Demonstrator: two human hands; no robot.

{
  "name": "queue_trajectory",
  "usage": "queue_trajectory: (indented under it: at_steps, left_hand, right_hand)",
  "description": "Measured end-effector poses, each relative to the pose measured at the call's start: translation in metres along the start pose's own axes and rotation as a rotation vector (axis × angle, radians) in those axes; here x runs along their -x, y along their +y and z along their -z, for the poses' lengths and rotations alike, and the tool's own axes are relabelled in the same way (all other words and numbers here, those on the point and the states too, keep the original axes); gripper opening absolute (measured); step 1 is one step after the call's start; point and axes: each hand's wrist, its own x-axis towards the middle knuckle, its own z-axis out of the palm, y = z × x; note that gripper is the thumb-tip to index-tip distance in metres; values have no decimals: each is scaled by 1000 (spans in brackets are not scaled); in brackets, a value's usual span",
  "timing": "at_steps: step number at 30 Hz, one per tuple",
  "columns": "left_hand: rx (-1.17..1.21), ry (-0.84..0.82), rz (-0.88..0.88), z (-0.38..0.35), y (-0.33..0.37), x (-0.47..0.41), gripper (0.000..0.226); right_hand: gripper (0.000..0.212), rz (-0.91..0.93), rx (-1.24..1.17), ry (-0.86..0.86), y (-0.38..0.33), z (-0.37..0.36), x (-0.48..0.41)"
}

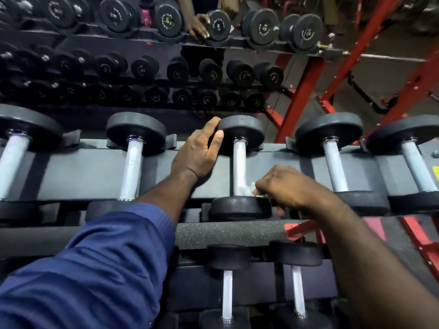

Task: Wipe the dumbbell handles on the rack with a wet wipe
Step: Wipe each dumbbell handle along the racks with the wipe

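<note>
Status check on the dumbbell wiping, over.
Left hand grips the dumbbell by its far head. Right hand holds the wet wipe against the handle, near end. Nothing in the way.

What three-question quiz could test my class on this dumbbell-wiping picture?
1. True or false: the left hand grips the middle dumbbell by its far head.
2. Where on the handle is the wet wipe? A: far end. B: middle. C: near end.
3. Short answer: which hand holds the wipe?

Key: 1 true. 2 C. 3 the right hand.
</note>
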Motion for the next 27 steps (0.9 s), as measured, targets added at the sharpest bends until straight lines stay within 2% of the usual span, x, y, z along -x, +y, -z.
queue_trajectory:
  at_steps: [6, 10, 15, 17, 22, 27]
  left_hand:
    - [26, -29, 35, 3, 2, 3, 55]
    - [22, -35, 41, 5, 4, 2, 54]
    - [23, -39, 54, 7, 5, 2, 55]
    - [13, -42, 46, 7, 7, 3, 56]
    - [7, -33, 47, 7, 6, 2, 53]
    - [3, -29, 52, 7, 9, 4, 51]
  right_hand:
    - [35, 329, 377, 180, -7, -2, 15]
    - [29, 322, 443, 5, -16, 3, 13]
    - [78, 278, 817, -211, -50, -9, -7]
    - [89, 297, 983, -290, -62, -19, -13]
    - [93, 401, 1081, -204, -70, -22, -23]
    - [96, 389, 1097, -199, -76, -20, -18]
